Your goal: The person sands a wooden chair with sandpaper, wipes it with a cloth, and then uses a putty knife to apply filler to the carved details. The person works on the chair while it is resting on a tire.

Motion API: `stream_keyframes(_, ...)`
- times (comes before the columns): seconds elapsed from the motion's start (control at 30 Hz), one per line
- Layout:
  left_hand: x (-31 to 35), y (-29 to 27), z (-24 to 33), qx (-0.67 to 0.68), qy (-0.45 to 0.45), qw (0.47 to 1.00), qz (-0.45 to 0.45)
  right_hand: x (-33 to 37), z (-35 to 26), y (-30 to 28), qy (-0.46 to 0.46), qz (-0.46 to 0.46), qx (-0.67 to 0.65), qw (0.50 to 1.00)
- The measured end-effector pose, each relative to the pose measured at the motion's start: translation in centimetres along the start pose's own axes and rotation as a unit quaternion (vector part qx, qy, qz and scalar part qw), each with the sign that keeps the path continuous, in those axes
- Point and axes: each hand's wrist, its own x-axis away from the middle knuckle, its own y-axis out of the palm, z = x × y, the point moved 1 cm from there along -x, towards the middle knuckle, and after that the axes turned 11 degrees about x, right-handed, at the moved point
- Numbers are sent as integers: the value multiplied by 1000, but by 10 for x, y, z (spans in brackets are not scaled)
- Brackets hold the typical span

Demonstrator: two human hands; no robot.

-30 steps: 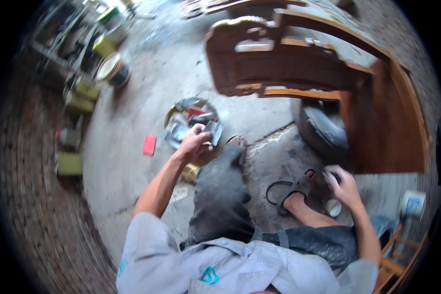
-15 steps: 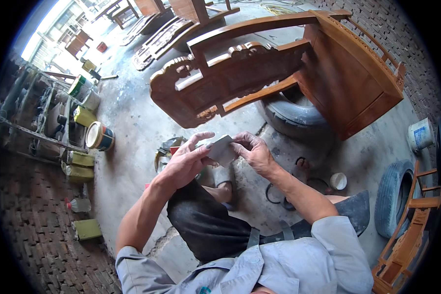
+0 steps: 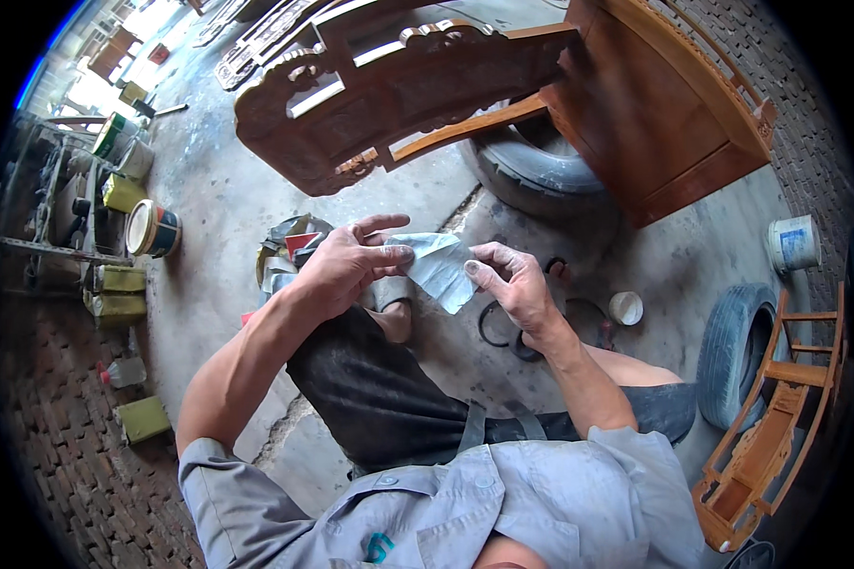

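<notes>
Between my two hands is a thin, pale grey sheet of sandpaper (image 3: 440,272), creased and partly unfolded. My left hand (image 3: 340,267) grips its left edge between the thumb and the fingers, with the index finger stretched out above. At the sheet's right edge, my right hand (image 3: 517,288) pinches it with thumb and forefinger. Whitish dust covers the fingertips of both hands. Beyond them a carved brown wooden chair or bench (image 3: 427,104) lies tipped over, resting on a black tyre (image 3: 531,175).
Bags and scraps (image 3: 289,248) lie by my left foot. A small white cup (image 3: 626,307), a second tyre (image 3: 731,356), a white bucket (image 3: 793,244) and a wooden frame (image 3: 769,436) are at the right. Paint buckets (image 3: 154,229) and yellow tins (image 3: 120,308) stand by a rack at the left.
The sheet has opened out from a smaller folded piece, and its face now shows wider. My right hand has turned, its thumb now on the sheet. The whole view has shifted.
</notes>
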Motion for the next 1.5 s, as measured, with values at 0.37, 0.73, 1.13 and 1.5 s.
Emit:
stream_keyframes(0.37, -10, 23, -5, -86, -7, 995, -58, 34, 13, -18, -34, -1, -71, 997)
stream_keyframes(0.73, -12, 17, -6, -94, -33, 993, -63, 42, 9, -23, -35, 38, 24, 998)
stream_keyframes(1.13, -9, 20, -3, -84, -9, 990, -112, 40, 9, -25, -64, 58, 3, 996)
stream_keyframes(1.5, -3, 17, -1, -70, 5, 992, -107, 35, 16, -18, -55, 43, -21, 997)
